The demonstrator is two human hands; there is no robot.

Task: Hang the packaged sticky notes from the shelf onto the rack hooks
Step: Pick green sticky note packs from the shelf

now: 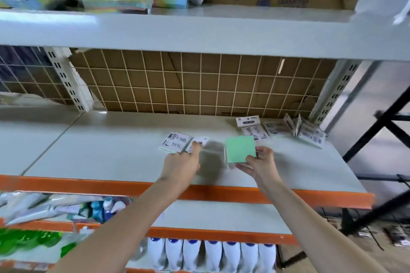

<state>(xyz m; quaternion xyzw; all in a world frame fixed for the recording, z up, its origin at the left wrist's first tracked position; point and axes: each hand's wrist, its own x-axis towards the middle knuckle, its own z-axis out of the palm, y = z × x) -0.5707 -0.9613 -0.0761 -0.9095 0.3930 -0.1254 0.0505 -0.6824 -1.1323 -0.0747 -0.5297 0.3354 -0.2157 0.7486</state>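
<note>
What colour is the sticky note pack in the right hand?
Light green, seen in the head view: pack, right hand.

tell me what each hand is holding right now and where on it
The right hand grips a green sticky note pack by its lower right corner. The left hand touches the white header card of another pack lying on the shelf; no clear grip shows.

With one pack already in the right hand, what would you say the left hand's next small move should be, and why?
Probably close the left hand on the face-down pack at its fingertips and lift it off the shelf. The right hand already holds a green pack, while the left only touches its pack, which lies flat.
</note>
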